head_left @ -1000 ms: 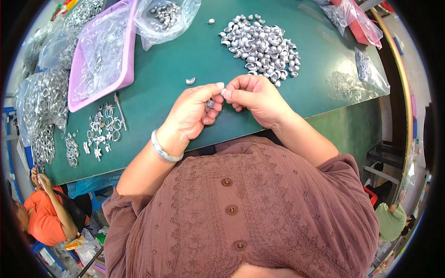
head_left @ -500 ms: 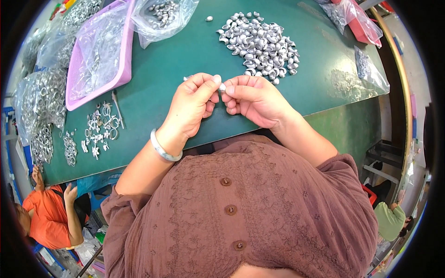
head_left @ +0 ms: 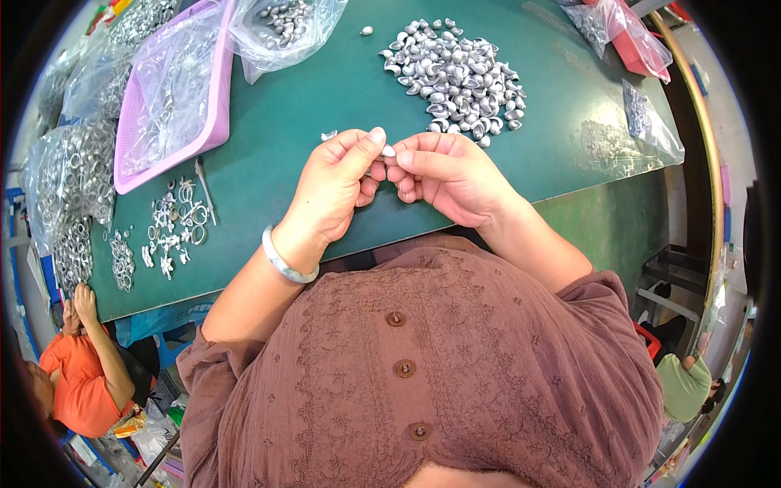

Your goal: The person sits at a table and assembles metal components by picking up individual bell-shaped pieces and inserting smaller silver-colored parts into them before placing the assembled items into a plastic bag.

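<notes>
Over the near part of the green table (head_left: 277, 187), my left hand (head_left: 346, 175) and my right hand (head_left: 443, 175) meet fingertip to fingertip. Between them is a small silver-grey metal piece (head_left: 389, 151), pinched from both sides; its exact form is mostly covered by my fingers. Another thin silver piece (head_left: 329, 135) shows just beyond the knuckles of my left hand. Past my right hand lies a heap of hollow, shell-shaped silver pieces (head_left: 460, 77). One single piece (head_left: 367, 31) lies apart, left of the heap.
A pink basket (head_left: 218, 122) lined with clear plastic stands left, beside an open bag of silver pieces (head_left: 285, 32). Rings and small castings (head_left: 175, 224) lie nearer. Bags of rings (head_left: 81, 171) crowd the left edge. A small bag (head_left: 651, 122) lies right. A co-worker in orange (head_left: 85, 378) sits left.
My hands stay nearly in place, and the pinched piece has turned slightly. The thin piece beyond my left hand shows more. The co-worker in orange has brought both hands to the table edge.
</notes>
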